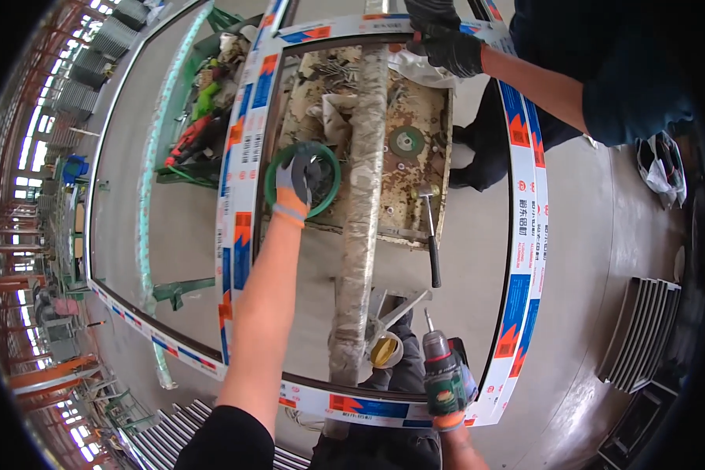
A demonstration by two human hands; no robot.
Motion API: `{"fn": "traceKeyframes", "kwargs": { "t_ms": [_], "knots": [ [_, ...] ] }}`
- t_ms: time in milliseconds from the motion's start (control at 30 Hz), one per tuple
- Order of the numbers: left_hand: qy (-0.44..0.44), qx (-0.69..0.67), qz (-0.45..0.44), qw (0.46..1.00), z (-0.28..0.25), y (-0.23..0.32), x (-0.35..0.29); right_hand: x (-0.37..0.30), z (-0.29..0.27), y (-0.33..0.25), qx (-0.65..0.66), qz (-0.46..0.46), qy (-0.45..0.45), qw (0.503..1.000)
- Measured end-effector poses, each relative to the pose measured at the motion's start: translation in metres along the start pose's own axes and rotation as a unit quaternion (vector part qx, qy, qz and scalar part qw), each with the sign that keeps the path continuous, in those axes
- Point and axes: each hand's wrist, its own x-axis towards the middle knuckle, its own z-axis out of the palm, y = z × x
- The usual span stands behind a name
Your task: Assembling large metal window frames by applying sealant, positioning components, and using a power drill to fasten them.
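Note:
My left hand [296, 185], in a grey and orange glove, reaches forward and grips a green ring-shaped roll [301, 178] above the workbench. My right hand [449, 420] is low at the near edge and grips a green cordless drill [443, 370] that points away from me. Both hands work inside a window frame [525, 235] wrapped in white, blue and orange film, which lies flat around the bench. Across the frame a person in dark clothes presses a black-gloved hand [448, 45] on the far rail.
A worn workbench [415, 168] carries a hammer [430, 227], a grinding disc [406, 142] and rags. A long wrapped beam [362, 204] runs toward me. A second large frame [121, 157] lies at left, with tools on a green stand [200, 125]. Ribbed metal profiles [641, 329] lie at right.

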Motion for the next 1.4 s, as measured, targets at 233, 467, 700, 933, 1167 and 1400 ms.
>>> {"fn": "traceKeyframes", "kwargs": {
  "t_ms": [233,467,700,933,1167,1400],
  "knots": [
    [-0.096,-0.194,-0.061,0.974,0.003,0.032,-0.145,0.002,0.001,0.0,0.027,0.01,0.054,0.998],
    [-0.036,-0.179,-0.103,0.978,-0.017,0.066,-0.255,0.005,-0.002,-0.013,0.033,-0.039,0.055,0.997],
    [0.055,-0.084,-0.083,0.991,-0.033,0.074,-0.323,0.004,-0.004,-0.024,-0.057,-0.343,0.139,0.927],
    [0.061,-0.041,-0.081,0.994,-0.04,0.089,-0.354,0.002,-0.017,-0.068,0.056,-0.352,0.03,0.934],
    [0.092,0.008,-0.061,0.994,-0.044,0.099,-0.373,0.001,-0.073,-0.194,-0.068,-0.273,-0.133,0.95],
    [0.079,0.037,-0.048,0.995,-0.041,0.089,-0.369,-0.028,0.007,-0.096,0.268,-0.19,-0.159,0.931]
  ]
}}
